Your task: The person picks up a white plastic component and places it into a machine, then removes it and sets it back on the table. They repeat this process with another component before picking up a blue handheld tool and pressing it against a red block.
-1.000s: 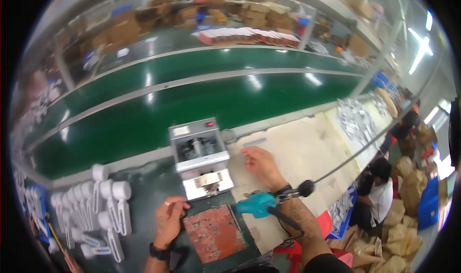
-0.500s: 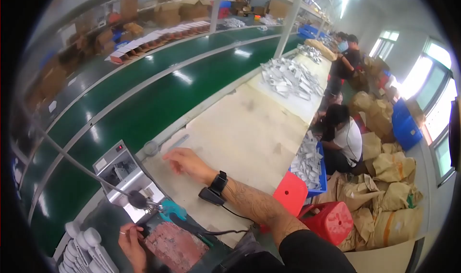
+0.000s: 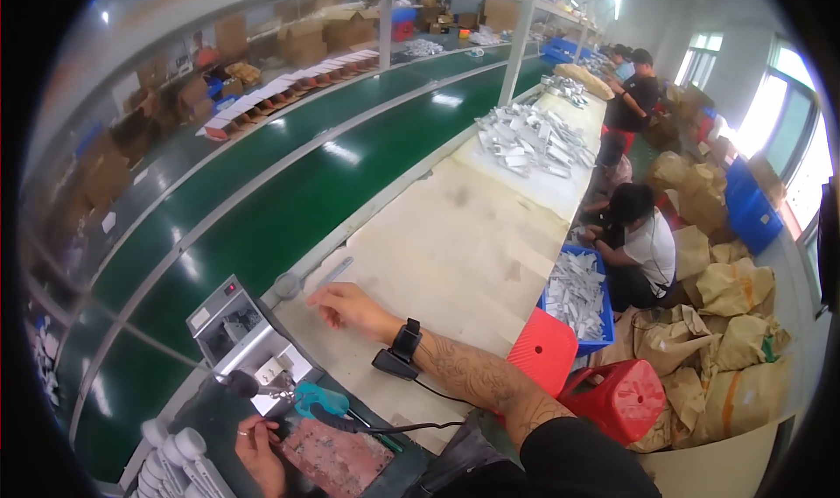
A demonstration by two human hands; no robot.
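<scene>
Right up close, at the near edge of the dark desk (image 3: 210,415): left hand (image 3: 260,459), ring showing, fingers loosely curled with thumb close by; any small thing inside the curl, cannot tell. Just beside those fingers, a flat red-brown pad (image 3: 337,459), worn on top; looks stiff and fairly thin, best taken by two opposite edges. Over to the left, a cluster of white round-headed pieces (image 3: 189,444) with long handles; probably light, smooth plastic, best gripped along the handle. Beyond the pad, a teal tool (image 3: 319,400) on a black cable.

Further out now, a boxy silver machine (image 3: 241,351), open at the top, with a tiny red display; likely heavy and rigid, better left standing than lifted by the thin front plate.

And out over the pale sheet (image 3: 437,227), right hand (image 3: 350,312), palm down, fingers half open and relaxed, apparently holding nothing. Just past those fingertips, a slim grey strip (image 3: 338,269); contact hard to judge, though seemingly apart. Looks light, stiff, perhaps a touch slippery; pinch across the narrow width, near the middle. Next to it, a round grey piece (image 3: 287,285) close to the machine.

Farther still: green belt (image 3: 289,209) running alongside, blue crate (image 3: 593,346) full of grey parts beside a seated co-worker (image 3: 652,249), and a loose grey heap (image 3: 529,139) beyond.
</scene>
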